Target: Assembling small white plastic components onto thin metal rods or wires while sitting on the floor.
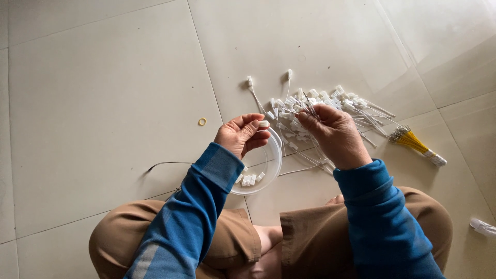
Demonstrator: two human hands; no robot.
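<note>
Floor [103,103]: pale tiles, you sit cross-legged on them. A heap of white connectors with thin wire leads [330,111] lies spread just ahead of your knees; two loose leads reach out toward its far left edge. Right of the heap, apart from it, a bundle of yellow wires [413,142] banded at one end. A small yellow rubber band [202,122] sits alone to the left. A thin dark wire [165,164] trails across the tile beside your left sleeve. A white scrap [483,226] at the far right edge, too cut off to identify.

A clear round container [268,173] rests on the floor below your left hand, with a few white connector pieces in its bottom; your left forearm covers part of its rim.

Left hand [242,133]: palm up, fingers curled, thumb and fingertips pinching one small white connector piece [264,124] above the container.

Right hand [333,132]: closed, back toward you, gripping a few thin wire leads [311,109] that stick up past the fingers, seemingly from the heap it partly hides.
</note>
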